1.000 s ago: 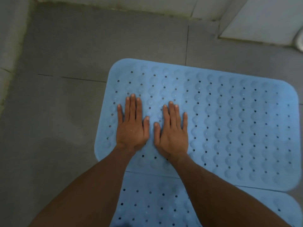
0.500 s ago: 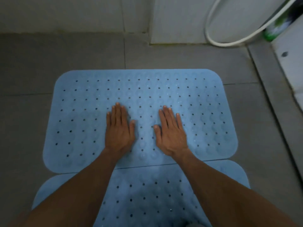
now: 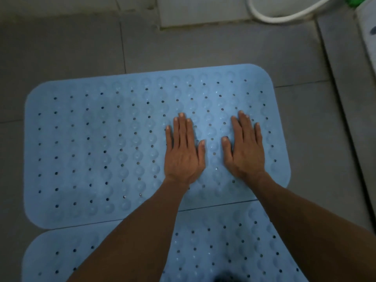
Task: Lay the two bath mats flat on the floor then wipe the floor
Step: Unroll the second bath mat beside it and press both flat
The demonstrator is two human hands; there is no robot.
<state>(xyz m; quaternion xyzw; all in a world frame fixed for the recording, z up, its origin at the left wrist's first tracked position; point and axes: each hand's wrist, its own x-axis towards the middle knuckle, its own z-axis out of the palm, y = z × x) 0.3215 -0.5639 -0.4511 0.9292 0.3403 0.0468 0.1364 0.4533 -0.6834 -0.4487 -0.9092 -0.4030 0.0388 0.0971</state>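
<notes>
Two light blue rubber bath mats with holes and round bumps lie flat on the grey tiled floor [image 3: 61, 47]. The far mat [image 3: 91, 149] fills the middle of the view. The near mat [image 3: 223, 251] lies just below it, edge to edge, partly hidden by my forearms. My left hand [image 3: 183, 153] presses palm down on the right half of the far mat, fingers straight and close together. My right hand [image 3: 243, 151] lies flat beside it, nearer the mat's right edge. Neither hand holds anything.
A white hose [image 3: 284, 15] loops along the wall at the top right. A raised grey ledge [image 3: 345, 88] runs down the right side, with a white fixture [image 3: 368, 27] and something green [image 3: 354, 1] above it. A pale wall base [image 3: 203, 11] stands behind the mats.
Both hands have slid from the left part of the far mat across to its right side, staying flat on it. The view has swung to the right too.
</notes>
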